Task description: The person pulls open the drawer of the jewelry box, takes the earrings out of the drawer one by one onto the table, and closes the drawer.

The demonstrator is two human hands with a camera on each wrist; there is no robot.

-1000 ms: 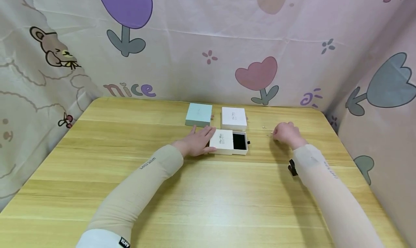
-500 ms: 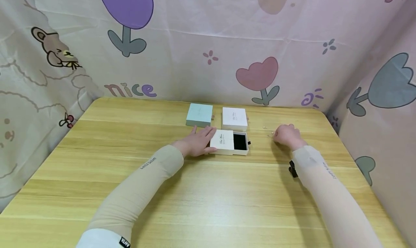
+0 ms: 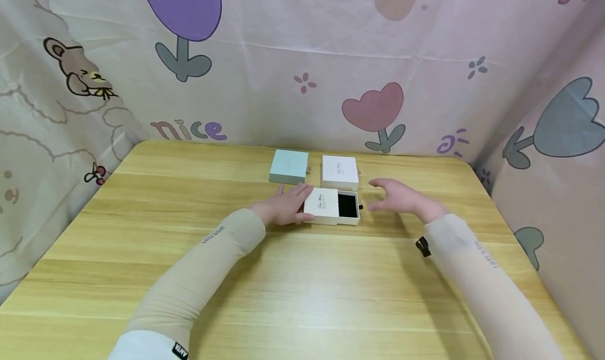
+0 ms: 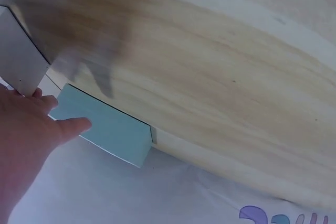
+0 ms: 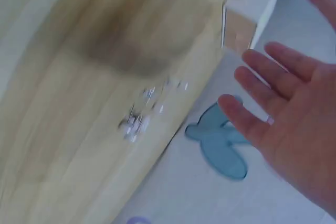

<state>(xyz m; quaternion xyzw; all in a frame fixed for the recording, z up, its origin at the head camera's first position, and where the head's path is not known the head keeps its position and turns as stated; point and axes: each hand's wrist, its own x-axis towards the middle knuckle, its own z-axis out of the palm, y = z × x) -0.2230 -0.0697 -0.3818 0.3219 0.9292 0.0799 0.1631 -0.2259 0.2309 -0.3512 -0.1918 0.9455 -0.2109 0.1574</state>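
A white drawer box (image 3: 322, 202) lies at mid-table, its tray pulled partway out to the right, with black lining (image 3: 348, 206) and a black pull tab. My left hand (image 3: 282, 205) holds this box by its left end, thumb at the near edge and fingers at the far corner. To the right of the tray my right hand (image 3: 402, 196) hovers with thumb and fingers spread, and I see nothing in it. Small shiny pieces (image 5: 135, 124), possibly earrings, lie on the wood in the right wrist view. They are blurred there, and in the head view the right hand hides them.
Behind the held box stand a closed teal box (image 3: 289, 166) and a closed white box (image 3: 340, 172). The wooden table (image 3: 302, 292) meets a printed curtain (image 3: 264, 87) at its back. A black clip-like piece (image 3: 423, 246) is beside the right sleeve.
My right hand has left the small shiny pieces, moved left toward the pulled-out tray and spread its fingers. The left hand and the boxes have stayed in place.
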